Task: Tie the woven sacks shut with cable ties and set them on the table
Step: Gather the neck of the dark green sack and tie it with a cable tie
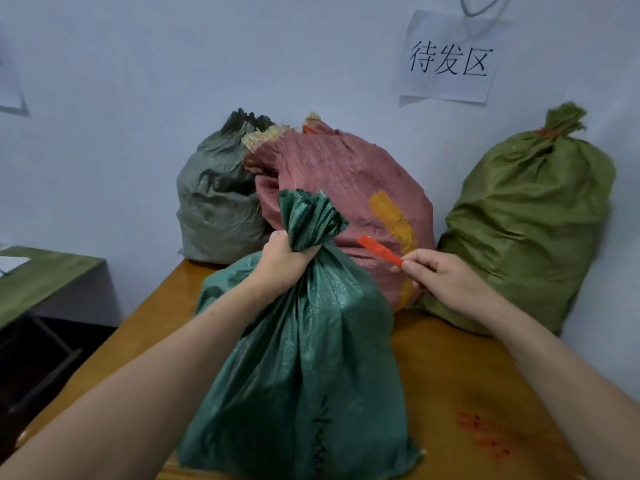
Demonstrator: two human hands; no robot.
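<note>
Sack (304, 358) in left hand (282, 256); right hand (446, 278), probable tie (379, 251)

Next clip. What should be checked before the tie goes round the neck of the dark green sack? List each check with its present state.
1. Neck of the dark green sack gathered: ok, the left hand grips it just below the frill.
2. Tie in hand: ok, the right hand pinches one end of the red cable tie.
3. Tie looped round the neck: not ok, it is held apart from the sack.
4. Locking head facing the right way: cannot tell.
5. Sack upright on the table: ok.
</note>
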